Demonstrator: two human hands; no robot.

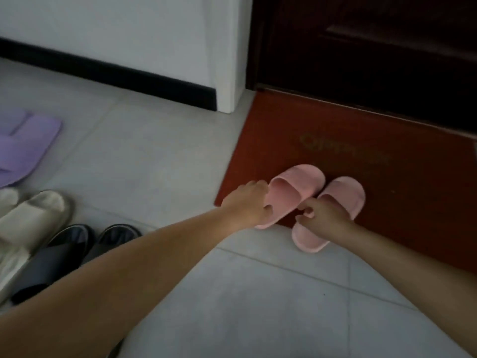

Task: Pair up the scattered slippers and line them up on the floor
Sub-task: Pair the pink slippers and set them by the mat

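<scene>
Two pink slippers lie side by side, toes pointing away, half on a red doormat (pixel 335 140). My left hand (pixel 247 202) grips the heel side of the left pink slipper (pixel 296 184). With curled fingers, my right hand (pixel 325 215) pinches the inner edge of the right pink slipper (pixel 344 195), whose heel hangs over onto the tiles. At the left edge sit a purple pair (pixel 23 146), a cream slipper (pixel 33 215) and two dark grey slippers (pixel 64 254) close together.
Light grey floor tiles (pixel 160 161) stretch between the pink pair and the slippers at the left. A white wall with a black skirting board (pixel 108 71) runs behind. A dark wooden door (pixel 361 47) stands behind the doormat.
</scene>
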